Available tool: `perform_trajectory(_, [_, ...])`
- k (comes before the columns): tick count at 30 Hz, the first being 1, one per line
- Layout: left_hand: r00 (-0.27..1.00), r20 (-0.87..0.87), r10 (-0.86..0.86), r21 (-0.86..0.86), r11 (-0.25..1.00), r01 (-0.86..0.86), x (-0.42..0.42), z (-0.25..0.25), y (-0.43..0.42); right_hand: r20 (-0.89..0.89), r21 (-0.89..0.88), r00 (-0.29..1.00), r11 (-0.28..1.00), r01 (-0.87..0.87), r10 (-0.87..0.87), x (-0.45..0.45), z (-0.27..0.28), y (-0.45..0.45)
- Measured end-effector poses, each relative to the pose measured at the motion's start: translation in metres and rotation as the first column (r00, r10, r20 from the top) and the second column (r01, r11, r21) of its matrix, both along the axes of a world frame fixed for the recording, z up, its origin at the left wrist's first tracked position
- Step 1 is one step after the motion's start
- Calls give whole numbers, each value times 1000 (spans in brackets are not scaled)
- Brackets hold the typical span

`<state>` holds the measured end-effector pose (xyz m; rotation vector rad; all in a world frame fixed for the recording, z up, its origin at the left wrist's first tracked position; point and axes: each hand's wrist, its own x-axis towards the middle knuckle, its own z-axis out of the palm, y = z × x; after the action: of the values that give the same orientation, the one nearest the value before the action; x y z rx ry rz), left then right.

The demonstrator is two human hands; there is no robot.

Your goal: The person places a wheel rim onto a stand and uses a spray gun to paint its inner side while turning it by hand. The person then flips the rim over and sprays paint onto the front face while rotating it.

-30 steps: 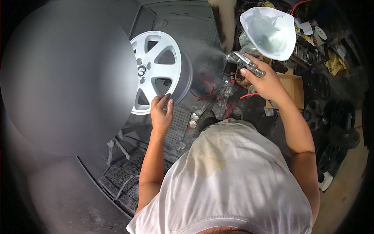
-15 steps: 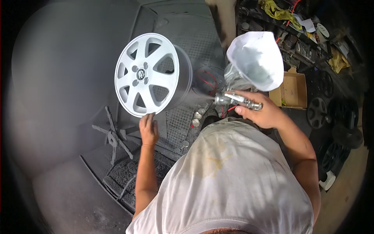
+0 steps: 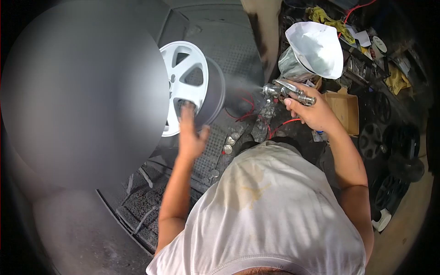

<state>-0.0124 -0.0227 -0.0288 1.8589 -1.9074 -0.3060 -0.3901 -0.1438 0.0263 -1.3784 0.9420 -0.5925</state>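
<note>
Spray gun (image 3: 293, 93) gripped in right hand (image 3: 315, 110), mist (image 3: 250, 86) at nozzle (image 3: 266, 89); left hand (image 3: 190, 137) spread, blurred, overlapping 1 white wheel (image 3: 189, 91).

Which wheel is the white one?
The spoked wheel by the person's left hand. Its face is white, while the other wheels, on the picture's right, are dark.

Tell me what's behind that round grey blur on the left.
Right of the blur, part of the white wheel shows; below, grey bars stick out. The wheel's left part is covered; anything else there can't be seen.
</note>
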Motion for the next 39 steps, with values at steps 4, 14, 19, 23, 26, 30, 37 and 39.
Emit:
perform_trajectory(4, [912,325,250,90,952,-293,8,-28,47,-11,-42,1000,999,26,-26,-2,-10,-10])
perform_trajectory(14, [370,337,865,-52,410,-911,194,-36,84,-3,70,985,983,-172,173,-12,-10,25])
perform_trajectory(19, [745,312,590,829,214,-517,111,-133,123,155,1,865,875,-484,478,-29,7,43])
perform_trajectory(23, [546,-317,775,928,371,13,-50,-173,148,42,-20,909,910,-414,415,-44,13,39])
perform_trajectory(26, [530,-536,657,822,549,151,-100,-173,151,14,-115,959,954,-278,281,-56,12,28])
perform_trajectory(30, [666,-617,420,732,616,290,-97,-136,146,62,102,992,988,-119,113,-68,17,15])
perform_trajectory(37, [931,-144,335,908,419,-11,-68,-139,158,94,-120,995,993,-19,30,-72,-4,-11])
perform_trajectory(39, [951,-99,293,871,487,-59,-66,-151,168,98,-85,995,996,16,-8,-70,-1,-15])
